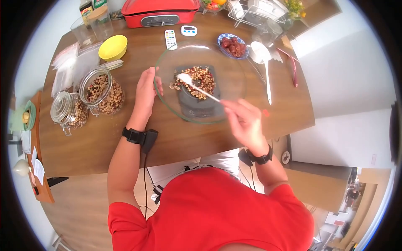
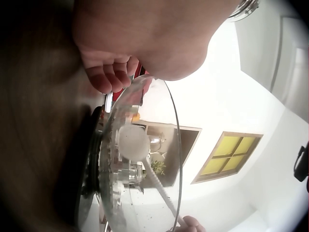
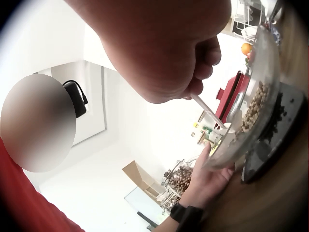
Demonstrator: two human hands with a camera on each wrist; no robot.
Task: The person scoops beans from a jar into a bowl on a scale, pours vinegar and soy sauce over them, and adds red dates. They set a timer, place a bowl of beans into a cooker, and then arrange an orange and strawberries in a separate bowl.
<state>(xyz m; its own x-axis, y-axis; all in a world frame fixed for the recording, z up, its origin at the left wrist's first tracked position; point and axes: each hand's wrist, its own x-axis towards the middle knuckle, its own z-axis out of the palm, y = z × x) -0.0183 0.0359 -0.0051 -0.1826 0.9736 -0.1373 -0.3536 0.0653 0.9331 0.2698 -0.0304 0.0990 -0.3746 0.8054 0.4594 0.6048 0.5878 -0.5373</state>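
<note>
A large clear glass bowl [image 1: 229, 85] stands on a dark flat scale [image 3: 253, 169]. Mixed brown, red and cream beans or grains [image 1: 203, 77] lie in its bottom. Between thumb and fingers my right hand [image 1: 245, 121] pinches the thin handle of a white spoon [image 1: 205, 93]. The spoon's head is down at the beans, inside the rim. My left hand [image 1: 145, 90] rests against the bowl's outer left side, fingers extended along the glass with the thumb up near the rim. Part of the left hand's contact is hidden in the left wrist view.
Left of the bowl are two glass jars [image 1: 113, 100] of mixed beans and a yellow bowl [image 1: 112, 48]. Beyond it lie a remote [image 1: 170, 39], a timer [image 1: 189, 30] and a red cooker [image 1: 161, 14]. At right are a plate of dark red fruit [image 1: 234, 47] and a white ladle [image 1: 268, 79].
</note>
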